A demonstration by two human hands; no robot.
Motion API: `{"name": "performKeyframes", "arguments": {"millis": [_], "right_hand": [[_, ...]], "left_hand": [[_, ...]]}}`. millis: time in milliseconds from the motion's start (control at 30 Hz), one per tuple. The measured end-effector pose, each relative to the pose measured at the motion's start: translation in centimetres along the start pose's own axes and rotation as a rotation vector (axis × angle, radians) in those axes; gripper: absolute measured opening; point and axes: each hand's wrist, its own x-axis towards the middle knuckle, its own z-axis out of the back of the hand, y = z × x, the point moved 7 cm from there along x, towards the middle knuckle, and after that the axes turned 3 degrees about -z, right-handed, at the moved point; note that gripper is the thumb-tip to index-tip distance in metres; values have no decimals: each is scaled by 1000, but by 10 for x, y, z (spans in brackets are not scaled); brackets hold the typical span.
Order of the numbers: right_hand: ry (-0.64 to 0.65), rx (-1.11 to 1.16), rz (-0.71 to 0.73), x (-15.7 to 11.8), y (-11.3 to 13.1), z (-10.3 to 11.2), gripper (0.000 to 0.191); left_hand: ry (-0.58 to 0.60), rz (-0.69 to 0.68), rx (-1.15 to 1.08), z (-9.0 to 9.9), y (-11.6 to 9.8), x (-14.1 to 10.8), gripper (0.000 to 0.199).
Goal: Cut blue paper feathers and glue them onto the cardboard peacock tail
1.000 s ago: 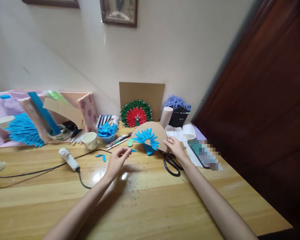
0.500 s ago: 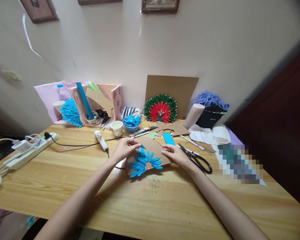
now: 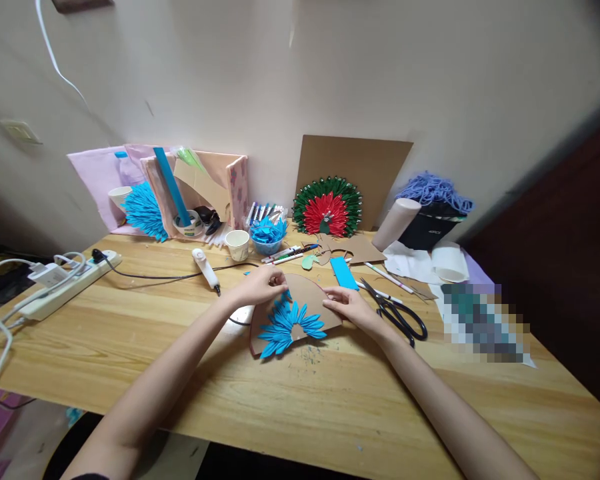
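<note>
A semicircular piece of brown cardboard [image 3: 304, 288] lies on the wooden table in front of me, with pointed blue petals [image 3: 281, 333] fanned around a small notch at its lower edge. My left hand [image 3: 266, 285] is over the upper left of the cardboard, thumb and fingers pinched on a blue petal [image 3: 289, 294] that is mostly hidden by them. On the other side, my right hand [image 3: 349, 305] grips the cardboard's right edge, thumb on top. Black-handled scissors [image 3: 397, 313] lie just right of that hand, beside a blue strip [image 3: 343, 273].
Behind the cardboard are a glue gun [image 3: 205, 268], a paper cup [image 3: 237, 245] and a bowl of blue petals [image 3: 268, 240]. A red-and-green peacock craft [image 3: 327, 210] leans on a cardboard sheet [image 3: 355, 160]. At the left lies a power strip [image 3: 70, 287] with cables.
My left hand has brought the blue petal down against the cardboard, near the other petals. My right hand keeps its hold on the edge. The camera view has tilted slightly downward.
</note>
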Motion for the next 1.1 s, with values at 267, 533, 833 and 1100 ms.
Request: {"name": "performKeyframes", "arguments": {"millis": [267, 533, 833, 1100], "right_hand": [[42, 44, 1, -1, -1, -2, 40], [40, 24, 1, -2, 2, -4, 39], [26, 7, 17, -4, 6, -2, 41], [26, 1, 17, -4, 6, -1, 42]], "left_hand": [[201, -20, 32, -11, -5, 6, 23], [229, -76, 109, -25, -2, 7, 22], [205, -111, 153, -24, -7, 10, 23], [159, -69, 70, -23, -9, 10, 23]]}}
